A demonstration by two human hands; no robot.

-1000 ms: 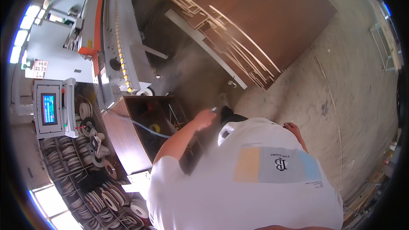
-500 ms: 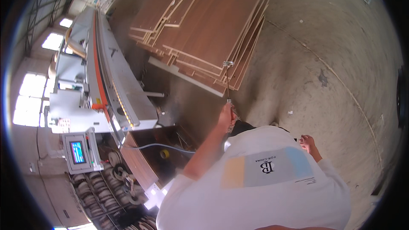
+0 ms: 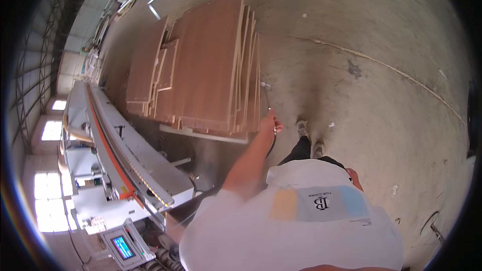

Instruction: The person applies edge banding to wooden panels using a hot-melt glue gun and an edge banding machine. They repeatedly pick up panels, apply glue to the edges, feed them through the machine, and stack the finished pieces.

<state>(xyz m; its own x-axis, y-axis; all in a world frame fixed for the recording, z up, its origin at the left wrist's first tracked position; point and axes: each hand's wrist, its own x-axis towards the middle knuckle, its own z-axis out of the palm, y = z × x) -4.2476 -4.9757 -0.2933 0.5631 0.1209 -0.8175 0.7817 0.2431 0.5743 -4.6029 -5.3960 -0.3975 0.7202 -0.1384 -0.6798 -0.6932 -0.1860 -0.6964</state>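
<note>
Left hand (image 3: 271,122) moved beside panels (image 3: 203,62), clutching tool (image 3: 269,109); right fingers (image 3: 350,172) unclear; box (image 3: 174,228) contents hidden.

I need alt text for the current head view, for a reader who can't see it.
The left hand holds a thin, rod-like tool beside a stack of brown panels. The right hand is partly hidden at the side of a white shirt. A long grey machine and a lit screen stand at left.

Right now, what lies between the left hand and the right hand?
In the head view: floor, then dark-trousered legs and shoes, between the left hand and right hand.
</note>
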